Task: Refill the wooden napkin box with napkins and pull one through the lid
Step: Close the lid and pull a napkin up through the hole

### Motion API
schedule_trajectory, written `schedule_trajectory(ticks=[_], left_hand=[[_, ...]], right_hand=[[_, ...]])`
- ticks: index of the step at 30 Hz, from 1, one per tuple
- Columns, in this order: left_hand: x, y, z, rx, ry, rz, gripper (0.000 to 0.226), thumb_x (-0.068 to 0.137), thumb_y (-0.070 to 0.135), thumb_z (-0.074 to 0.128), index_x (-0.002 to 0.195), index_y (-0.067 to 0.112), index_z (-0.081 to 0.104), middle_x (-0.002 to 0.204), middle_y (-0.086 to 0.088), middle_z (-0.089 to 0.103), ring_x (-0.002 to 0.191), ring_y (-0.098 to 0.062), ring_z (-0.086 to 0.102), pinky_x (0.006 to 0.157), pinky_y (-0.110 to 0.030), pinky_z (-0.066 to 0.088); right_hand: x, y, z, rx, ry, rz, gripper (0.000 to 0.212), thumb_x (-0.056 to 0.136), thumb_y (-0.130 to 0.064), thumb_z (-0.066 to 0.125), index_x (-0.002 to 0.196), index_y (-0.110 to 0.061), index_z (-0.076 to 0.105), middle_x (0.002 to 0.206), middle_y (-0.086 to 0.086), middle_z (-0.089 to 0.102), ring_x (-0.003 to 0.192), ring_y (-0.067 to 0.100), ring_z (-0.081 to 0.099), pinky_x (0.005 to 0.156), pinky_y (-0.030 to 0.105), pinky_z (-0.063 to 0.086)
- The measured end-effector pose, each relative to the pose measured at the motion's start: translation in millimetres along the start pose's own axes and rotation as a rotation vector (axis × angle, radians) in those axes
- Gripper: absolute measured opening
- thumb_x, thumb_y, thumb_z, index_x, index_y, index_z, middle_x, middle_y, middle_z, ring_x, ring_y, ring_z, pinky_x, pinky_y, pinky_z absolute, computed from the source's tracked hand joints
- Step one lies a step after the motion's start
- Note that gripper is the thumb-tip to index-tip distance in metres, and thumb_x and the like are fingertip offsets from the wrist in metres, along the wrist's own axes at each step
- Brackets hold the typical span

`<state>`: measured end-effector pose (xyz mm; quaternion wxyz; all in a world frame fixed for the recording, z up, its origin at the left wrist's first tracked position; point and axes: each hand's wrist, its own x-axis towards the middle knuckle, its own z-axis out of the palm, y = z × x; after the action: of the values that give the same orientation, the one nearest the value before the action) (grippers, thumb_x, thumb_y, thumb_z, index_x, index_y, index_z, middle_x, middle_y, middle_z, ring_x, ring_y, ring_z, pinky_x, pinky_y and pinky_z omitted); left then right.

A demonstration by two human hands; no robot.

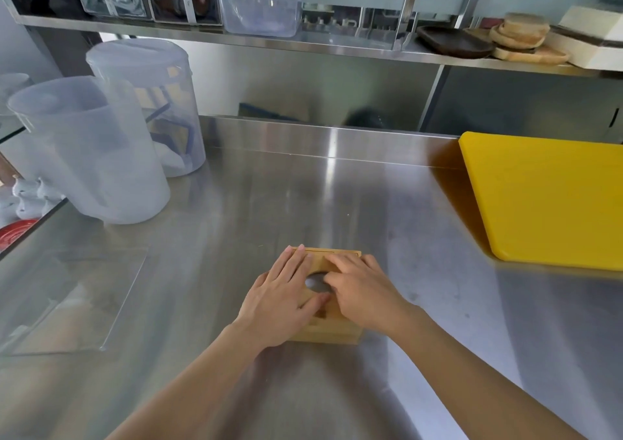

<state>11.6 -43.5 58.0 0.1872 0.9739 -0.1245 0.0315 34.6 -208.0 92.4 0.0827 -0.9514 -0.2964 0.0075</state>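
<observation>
Both of your hands lie flat on the wooden napkin box; neither is clenched or grasping, palms pressed down on the lid; the box sits on the steel counter near its front edge, roughly centre, well apart from everything else. Your left hand covers the lid's left half, fingers stretched to the far edge, thumb angled across toward the middle; your right hand covers the right half, fingertips touching the oval opening. Box is light bamboo-coloured, square, low; lid is on, with a thin groove line along its far edge; opening shows grey inside, contents there too blurred to tell; front wall visible below your wrists, plain wood. Yellow cutting board lies at the right side of the counter; two translucent plastic jugs stand at the left rear, touching each other; a clear flat acrylic sheet lies on the counter's left; shelf above holds a clear lidded container and wooden dishes.
</observation>
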Motion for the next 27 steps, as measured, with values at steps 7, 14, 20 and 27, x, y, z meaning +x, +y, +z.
schedule_trajectory(ticks=[7,14,20,27], left_hand=[[0,1,-4,-0.008,-0.048,0.002,0.069,0.085,0.060,0.021,0.145,0.028,0.009,0.157,0.011,0.003,0.141,-0.004,-0.007,0.109,-0.034,0.025],[0,0,-5,-0.046,-0.038,0.025,0.063,0.087,0.060,0.026,0.142,0.033,0.012,0.156,0.012,0.008,0.142,-0.005,-0.004,0.104,-0.037,0.032],[2,1,-2,-0.076,-0.066,-0.007,0.065,0.087,0.061,0.028,0.143,0.032,0.011,0.156,0.013,0.005,0.141,-0.002,-0.007,0.107,-0.038,0.028],[2,1,-4,-0.095,-0.093,-0.015,0.065,0.088,0.059,0.033,0.143,0.030,0.014,0.156,0.012,0.004,0.141,-0.003,-0.009,0.111,-0.040,0.027]], right_hand=[[14,-17,-13,-0.158,-0.317,0.072,0.031,0.094,-0.016,0.036,0.115,-0.012,0.058,0.157,0.015,-0.001,0.144,0.029,-0.004,0.116,0.046,0.006],[31,-30,-24,-0.227,-0.486,0.151,0.035,0.098,-0.023,0.031,0.123,-0.017,0.054,0.156,0.014,-0.012,0.142,0.033,-0.015,0.116,0.052,-0.004],[31,-22,-18,-0.156,-0.289,0.132,0.023,0.092,-0.017,0.046,0.107,-0.015,0.063,0.157,0.009,0.013,0.144,0.027,0.007,0.116,0.051,0.006],[36,-15,-10,-0.118,-0.174,0.131,0.021,0.086,-0.012,0.050,0.096,-0.015,0.068,0.154,0.004,0.026,0.142,0.025,0.018,0.113,0.051,0.006]])
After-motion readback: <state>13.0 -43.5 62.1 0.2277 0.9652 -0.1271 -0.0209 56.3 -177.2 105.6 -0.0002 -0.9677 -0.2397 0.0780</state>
